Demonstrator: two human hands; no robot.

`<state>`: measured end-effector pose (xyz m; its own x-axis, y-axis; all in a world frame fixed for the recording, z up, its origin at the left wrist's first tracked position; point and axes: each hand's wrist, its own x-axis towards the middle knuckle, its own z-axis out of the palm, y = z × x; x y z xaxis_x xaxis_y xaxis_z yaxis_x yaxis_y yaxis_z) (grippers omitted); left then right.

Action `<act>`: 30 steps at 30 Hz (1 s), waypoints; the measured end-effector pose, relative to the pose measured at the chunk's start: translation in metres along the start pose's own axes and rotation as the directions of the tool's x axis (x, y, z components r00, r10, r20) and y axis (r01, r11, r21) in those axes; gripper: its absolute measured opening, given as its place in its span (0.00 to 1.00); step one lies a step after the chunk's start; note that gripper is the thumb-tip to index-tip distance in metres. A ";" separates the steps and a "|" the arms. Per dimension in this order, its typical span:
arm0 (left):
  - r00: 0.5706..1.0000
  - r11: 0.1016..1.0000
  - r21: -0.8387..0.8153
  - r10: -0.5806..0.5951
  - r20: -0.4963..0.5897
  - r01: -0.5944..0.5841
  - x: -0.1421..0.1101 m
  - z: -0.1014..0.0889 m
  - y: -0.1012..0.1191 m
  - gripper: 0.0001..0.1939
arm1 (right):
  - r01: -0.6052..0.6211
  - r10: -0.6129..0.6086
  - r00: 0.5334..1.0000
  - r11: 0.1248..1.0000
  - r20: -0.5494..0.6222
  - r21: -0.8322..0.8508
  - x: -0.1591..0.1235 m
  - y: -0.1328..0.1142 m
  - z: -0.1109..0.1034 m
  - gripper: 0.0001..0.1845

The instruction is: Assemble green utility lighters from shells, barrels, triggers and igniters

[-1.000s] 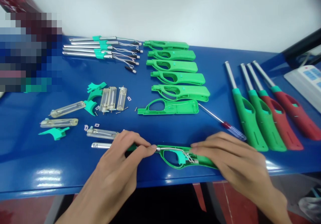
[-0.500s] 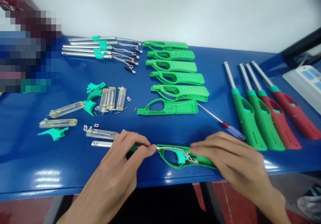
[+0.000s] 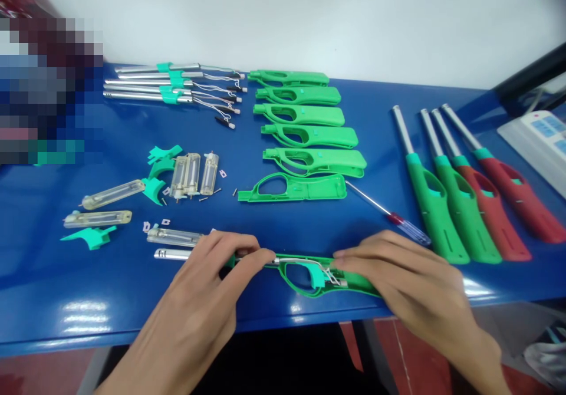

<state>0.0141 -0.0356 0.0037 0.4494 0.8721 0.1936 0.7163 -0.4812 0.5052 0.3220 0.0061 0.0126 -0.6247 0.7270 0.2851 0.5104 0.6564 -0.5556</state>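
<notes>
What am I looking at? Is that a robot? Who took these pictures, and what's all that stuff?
No robot here! These are a person's bare hands, seen by a camera worn on that person's own head, looking forward and down.

The left hand holds a metal tube near the narrow end of an open green shell. The right hand has its fingers on the shell's other end. Inside you can see white wires and a teal piece.

On the blue table lie more green shells, tubes with wires, clear plastic cases, a screwdriver and four long lighter-like tools, two green and two red.
</notes>
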 end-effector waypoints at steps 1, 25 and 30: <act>1.000 1.000 0.003 -0.007 0.001 0.007 0.000 -0.001 0.000 0.38 | 0.000 0.000 1.000 1.000 0.000 0.001 0.000 0.000 0.000 0.17; 1.000 1.000 0.010 0.002 -0.015 -0.002 -0.006 0.000 -0.001 0.35 | 0.028 -0.028 0.999 1.000 0.028 0.006 -0.004 0.003 0.001 0.18; 0.999 0.999 0.013 -0.033 -0.014 0.033 -0.004 -0.001 0.002 0.36 | 0.030 -0.030 0.999 1.000 0.023 0.001 -0.003 0.002 0.001 0.18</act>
<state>0.0135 -0.0403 0.0050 0.4178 0.8887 0.1887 0.7379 -0.4531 0.5002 0.3243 0.0054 0.0099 -0.6531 0.7021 0.2838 0.4906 0.6777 -0.5477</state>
